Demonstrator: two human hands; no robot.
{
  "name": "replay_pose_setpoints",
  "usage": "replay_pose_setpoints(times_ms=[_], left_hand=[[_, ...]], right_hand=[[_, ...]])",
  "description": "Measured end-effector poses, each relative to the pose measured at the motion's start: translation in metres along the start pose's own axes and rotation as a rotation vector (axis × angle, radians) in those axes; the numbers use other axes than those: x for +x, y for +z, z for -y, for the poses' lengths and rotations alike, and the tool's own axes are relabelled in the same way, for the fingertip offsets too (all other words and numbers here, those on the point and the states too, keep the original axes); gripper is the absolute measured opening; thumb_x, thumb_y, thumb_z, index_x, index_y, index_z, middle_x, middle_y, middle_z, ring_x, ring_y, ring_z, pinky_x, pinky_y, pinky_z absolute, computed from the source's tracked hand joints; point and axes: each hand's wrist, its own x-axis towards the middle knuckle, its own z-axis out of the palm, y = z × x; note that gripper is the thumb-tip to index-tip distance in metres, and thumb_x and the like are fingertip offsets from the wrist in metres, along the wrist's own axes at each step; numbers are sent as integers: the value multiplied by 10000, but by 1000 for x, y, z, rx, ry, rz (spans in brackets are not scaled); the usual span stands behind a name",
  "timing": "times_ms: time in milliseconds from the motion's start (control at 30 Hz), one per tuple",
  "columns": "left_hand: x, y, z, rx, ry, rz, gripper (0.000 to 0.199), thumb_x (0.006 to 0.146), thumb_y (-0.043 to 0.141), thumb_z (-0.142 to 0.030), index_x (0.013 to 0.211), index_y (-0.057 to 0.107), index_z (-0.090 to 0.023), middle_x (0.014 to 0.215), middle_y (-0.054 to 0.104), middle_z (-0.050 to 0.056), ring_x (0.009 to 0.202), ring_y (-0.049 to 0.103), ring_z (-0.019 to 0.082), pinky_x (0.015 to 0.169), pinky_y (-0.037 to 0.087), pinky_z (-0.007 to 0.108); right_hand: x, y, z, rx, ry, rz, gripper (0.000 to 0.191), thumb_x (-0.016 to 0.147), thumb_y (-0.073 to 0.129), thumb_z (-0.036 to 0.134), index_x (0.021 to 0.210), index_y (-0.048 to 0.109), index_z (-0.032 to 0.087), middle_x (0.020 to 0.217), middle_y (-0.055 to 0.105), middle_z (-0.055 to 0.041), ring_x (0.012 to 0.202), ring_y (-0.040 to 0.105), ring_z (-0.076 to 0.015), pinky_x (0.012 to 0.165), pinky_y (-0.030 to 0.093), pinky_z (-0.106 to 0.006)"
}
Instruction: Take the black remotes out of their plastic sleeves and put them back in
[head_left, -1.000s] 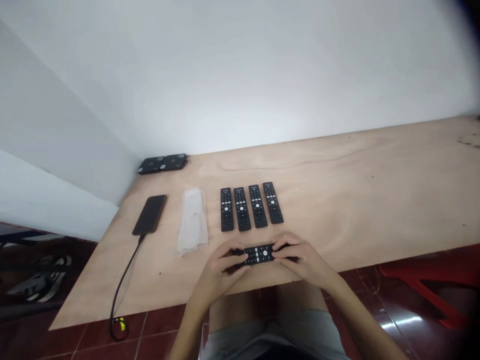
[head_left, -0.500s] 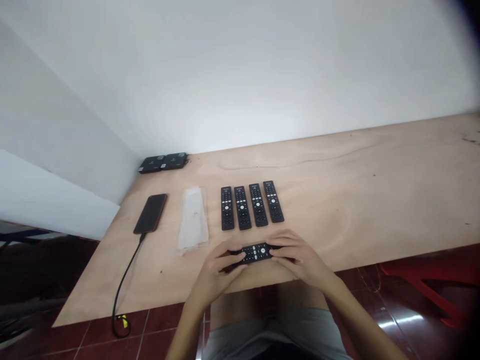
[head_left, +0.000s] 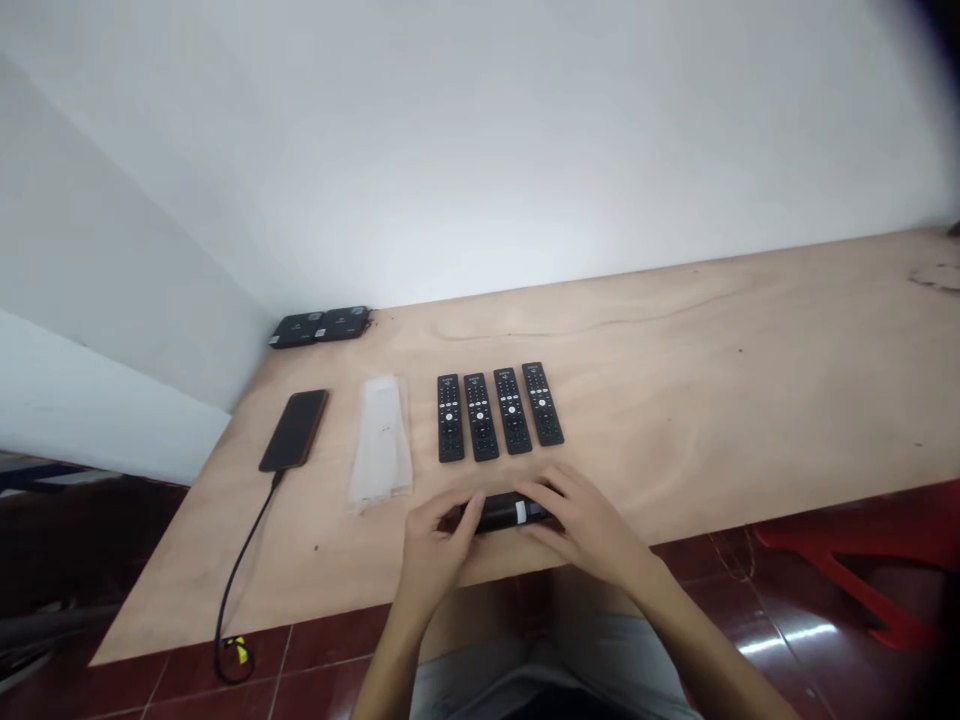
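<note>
Near the table's front edge, a black remote control [head_left: 498, 512] lies crosswise between my hands, its back facing up with a small white label toward the right. My left hand [head_left: 439, 535] is closed on its left end, thumb on top. Around the right end, the fingers of my right hand [head_left: 574, 520] grip it. Just beyond my hands is a row of several black remotes, buttons up: one at the left [head_left: 450, 418], one at the right [head_left: 541, 403]. The buttons of the held remote are hidden underneath.
Clear plastic sleeves [head_left: 381, 440] lie left of the row. Farther left is a phone [head_left: 295, 430] with a black cable [head_left: 244, 575] hanging over the edge. Two black boxes [head_left: 321, 326] stand by the wall at the back left. A red plastic chair [head_left: 862, 560] is at the right.
The remote in my hands has been turned over, from buttons up to back up. Both hands still hold its ends. The view has shifted slightly.
</note>
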Motion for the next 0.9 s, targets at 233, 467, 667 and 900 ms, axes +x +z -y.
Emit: replay_pose_setpoints(times_ms=[233, 467, 667, 900], left_hand=[[4, 6, -14, 135, 88, 128, 180, 1037, 753, -369, 1143, 852, -263, 1155, 870, 70, 1083, 830, 279, 975, 678, 417], [8, 15, -13, 171, 61, 58, 193, 1051, 732, -390, 1048, 857, -243, 1009, 882, 47, 918, 841, 256, 878, 680, 382], [12, 17, -11, 105, 49, 42, 252, 1072, 711, -413, 986, 859, -228, 931, 869, 38, 840, 821, 241, 810, 678, 360], [14, 13, -8, 46, 26, 41, 221, 1065, 711, -391, 1010, 835, -216, 919, 858, 39, 836, 825, 223, 800, 677, 331]], right_hand=[[11, 3, -3, 19, -41, -17, 530, 1008, 828, 306, 1502, 635, 292, 1331, 733, -125, 1257, 690, -361, 1107, 603, -574], [23, 12, -7, -58, -89, -56, 403, 978, 866, 428, 1284, 706, 221, 1164, 762, -137, 1076, 725, -360, 942, 631, -544], [19, 15, -9, -110, -102, -65, 400, 1047, 776, 452, 1355, 667, 221, 1133, 758, -133, 1037, 738, -347, 887, 635, -510], [20, 11, -6, -99, -105, -42, 465, 1065, 757, 453, 1455, 640, 228, 1203, 763, -149, 1116, 739, -364, 933, 631, -526]])
